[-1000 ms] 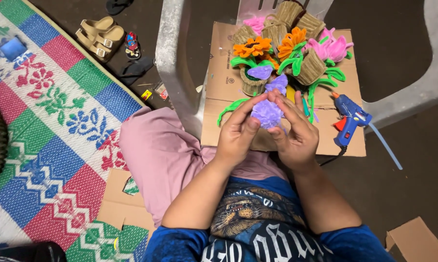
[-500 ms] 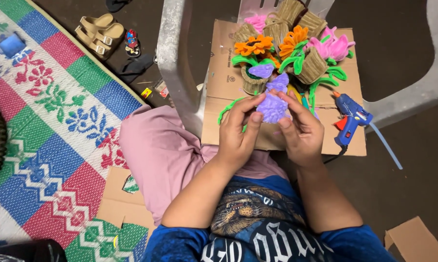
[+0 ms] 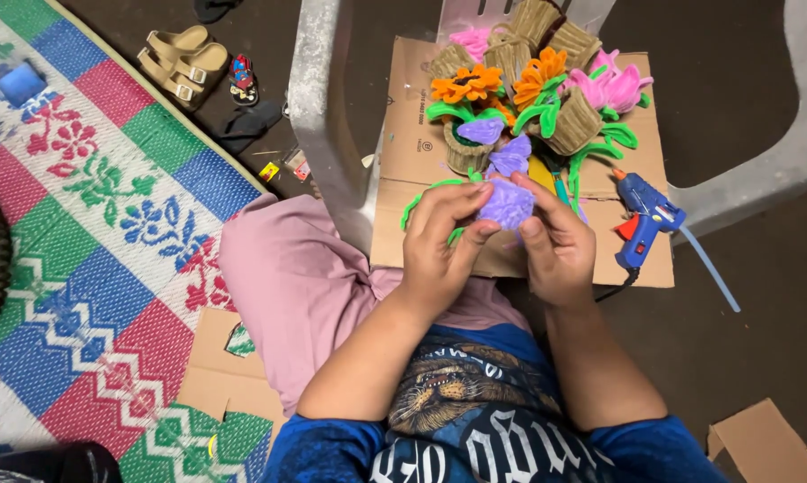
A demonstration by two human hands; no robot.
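Both my hands hold a fuzzy purple flower (image 3: 507,202) over the near edge of a flat cardboard sheet (image 3: 412,143). My left hand (image 3: 439,241) pinches its left side, with a green stem (image 3: 417,201) curling out beside the fingers. My right hand (image 3: 557,241) presses its right side with the thumb. Just beyond stand several small woven brown baskets (image 3: 571,125) filled with orange flowers (image 3: 468,85), pink flowers (image 3: 611,85) and purple flowers (image 3: 482,131) with green stems.
A blue glue gun (image 3: 646,219) lies on the cardboard's right side, its cord trailing off. A white plastic chair leg (image 3: 323,107) stands left of the cardboard. A patterned woven mat (image 3: 90,250), tan sandals (image 3: 184,61) and cardboard scraps (image 3: 761,443) lie on the dark floor.
My hands have kept the purple flower between them, and the fingers have shifted slightly around it. The view has hardly moved.
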